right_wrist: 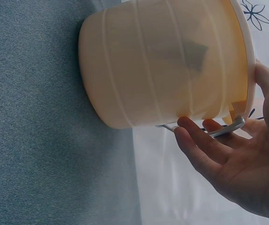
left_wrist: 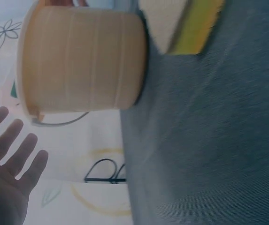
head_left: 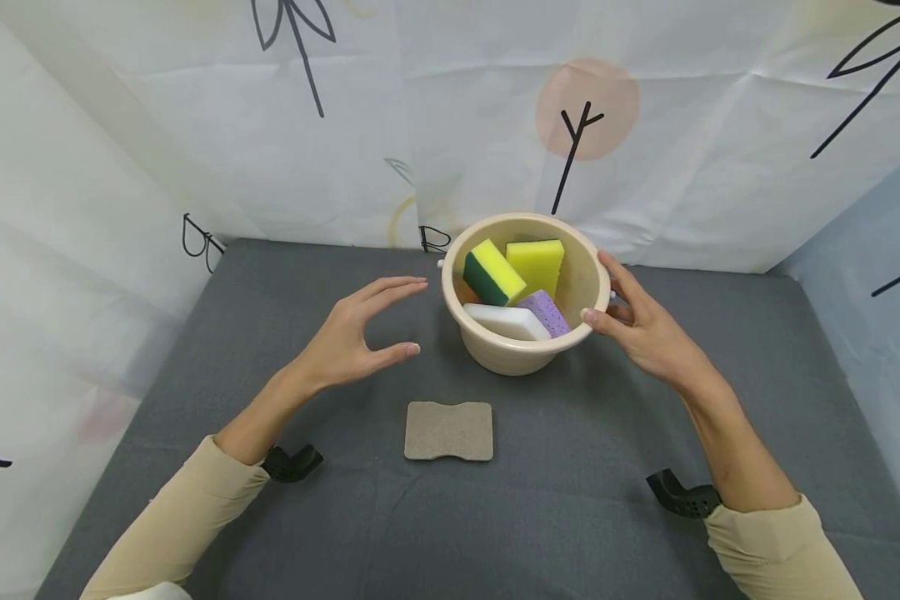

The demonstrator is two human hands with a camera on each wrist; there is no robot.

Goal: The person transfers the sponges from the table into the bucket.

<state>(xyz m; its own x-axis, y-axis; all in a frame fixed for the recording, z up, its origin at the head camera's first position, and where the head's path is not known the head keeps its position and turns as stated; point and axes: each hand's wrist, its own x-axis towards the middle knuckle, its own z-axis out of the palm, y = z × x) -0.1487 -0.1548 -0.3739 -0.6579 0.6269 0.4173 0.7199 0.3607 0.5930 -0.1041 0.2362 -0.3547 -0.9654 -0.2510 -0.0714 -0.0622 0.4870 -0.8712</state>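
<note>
A cream plastic bucket (head_left: 506, 357) stands upright at the back of the table. Inside are two yellow sponges, one with a green side (head_left: 487, 279) and one plain yellow (head_left: 537, 262), a white sponge (head_left: 510, 322) and a purple sponge (head_left: 546, 312). My right hand (head_left: 648, 329) grips the bucket's right rim, the thumb on the near side and fingers round the outside by the metal handle (right_wrist: 226, 129). To the left, my left hand (head_left: 352, 337) hovers apart from the bucket, fingers spread, holding nothing. In front lies a sponge (head_left: 448, 432), beige on top with a yellow layer (left_wrist: 197, 28).
Dark grey cloth (head_left: 540, 517) covers the table. Close behind the bucket hangs a white printed sheet (head_left: 480, 142), with further sheets along the left and right sides. Each wrist wears a black strap mount (head_left: 292, 463).
</note>
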